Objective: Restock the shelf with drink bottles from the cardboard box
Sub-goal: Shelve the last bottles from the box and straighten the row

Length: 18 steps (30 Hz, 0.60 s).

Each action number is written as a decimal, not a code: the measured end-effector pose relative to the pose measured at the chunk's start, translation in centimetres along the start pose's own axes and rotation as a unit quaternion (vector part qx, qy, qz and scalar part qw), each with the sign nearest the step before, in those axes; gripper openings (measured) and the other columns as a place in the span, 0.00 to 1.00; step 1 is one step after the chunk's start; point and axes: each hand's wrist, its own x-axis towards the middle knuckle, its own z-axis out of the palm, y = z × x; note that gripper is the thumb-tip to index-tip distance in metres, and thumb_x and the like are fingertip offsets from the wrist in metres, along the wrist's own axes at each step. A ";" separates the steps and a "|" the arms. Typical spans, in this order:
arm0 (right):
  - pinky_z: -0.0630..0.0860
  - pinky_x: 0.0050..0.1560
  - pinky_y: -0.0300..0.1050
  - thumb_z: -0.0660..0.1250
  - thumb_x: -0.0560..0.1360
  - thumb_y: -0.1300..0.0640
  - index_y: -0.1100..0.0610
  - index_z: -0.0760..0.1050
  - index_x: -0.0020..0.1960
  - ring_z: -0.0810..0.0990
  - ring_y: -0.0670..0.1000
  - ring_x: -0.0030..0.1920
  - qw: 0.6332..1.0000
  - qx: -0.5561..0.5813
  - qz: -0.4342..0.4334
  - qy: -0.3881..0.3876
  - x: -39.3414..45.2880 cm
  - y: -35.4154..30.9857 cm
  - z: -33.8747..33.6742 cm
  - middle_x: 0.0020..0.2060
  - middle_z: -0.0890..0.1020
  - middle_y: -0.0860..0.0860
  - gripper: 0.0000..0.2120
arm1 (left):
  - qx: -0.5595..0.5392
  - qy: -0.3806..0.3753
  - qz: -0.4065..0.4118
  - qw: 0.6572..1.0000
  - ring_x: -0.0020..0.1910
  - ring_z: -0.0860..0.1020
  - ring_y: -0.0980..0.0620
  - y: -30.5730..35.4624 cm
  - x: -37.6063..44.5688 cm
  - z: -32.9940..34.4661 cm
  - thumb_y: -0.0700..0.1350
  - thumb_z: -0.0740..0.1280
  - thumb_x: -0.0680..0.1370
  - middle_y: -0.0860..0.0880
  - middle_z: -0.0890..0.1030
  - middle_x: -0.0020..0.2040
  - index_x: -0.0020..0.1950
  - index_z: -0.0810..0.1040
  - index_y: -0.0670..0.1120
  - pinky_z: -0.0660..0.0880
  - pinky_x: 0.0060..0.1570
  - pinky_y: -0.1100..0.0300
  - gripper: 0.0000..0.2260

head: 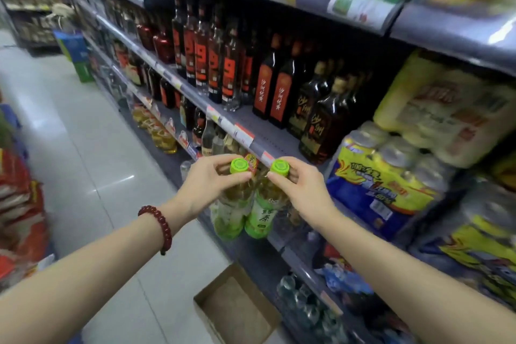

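Hands number two here, each with one green-tea bottle, so two bottles are held side by side at the centre of the frame, in front of the shelf edge (251, 139). At centre left, the left hand (208, 184), with one string of dark red beads (159, 225) on its wrist, has its grip clenched by the fingertips around the green cap of the left bottle (230, 209). Just right of it, touching or nearly so, hangs the right bottle (262, 216), its cap pinched in the grip of the right hand (303, 190). Below the hands, at bottom centre, one open cardboard box (237, 313) sits on the floor; no bottles show in its visible part. Behind, across the middle shelf, stand rows of dark bottles with red labels (212, 64), too many and too blurred to count.
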 end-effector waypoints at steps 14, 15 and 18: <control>0.76 0.50 0.51 0.70 0.74 0.53 0.58 0.80 0.48 0.80 0.47 0.42 0.991 -0.066 -0.064 0.099 -5.5 -19.1 -17.8 0.41 0.83 0.51 0.08 | -0.051 -0.093 0.098 0.990 0.36 0.81 0.60 25.9 -0.7 5.5 0.41 0.74 0.71 0.50 0.85 0.39 0.46 0.84 0.43 0.78 0.36 0.67 0.06; 0.75 0.47 0.49 0.70 0.74 0.53 0.58 0.79 0.48 0.79 0.47 0.41 0.990 -0.068 -0.063 0.108 -6.2 -20.0 -19.2 0.40 0.83 0.52 0.08 | -0.058 -0.109 0.102 0.987 0.36 0.80 0.59 27.4 -1.0 6.4 0.41 0.74 0.71 0.50 0.85 0.38 0.47 0.84 0.42 0.77 0.35 0.68 0.06; 0.75 0.48 0.44 0.69 0.75 0.55 0.57 0.80 0.47 0.81 0.48 0.43 0.987 -0.071 -0.048 0.139 -9.1 -22.4 -23.7 0.45 0.86 0.57 0.06 | -0.078 -0.164 0.097 0.979 0.33 0.80 0.57 31.2 -1.8 9.8 0.40 0.72 0.72 0.49 0.84 0.36 0.47 0.83 0.41 0.75 0.34 0.68 0.06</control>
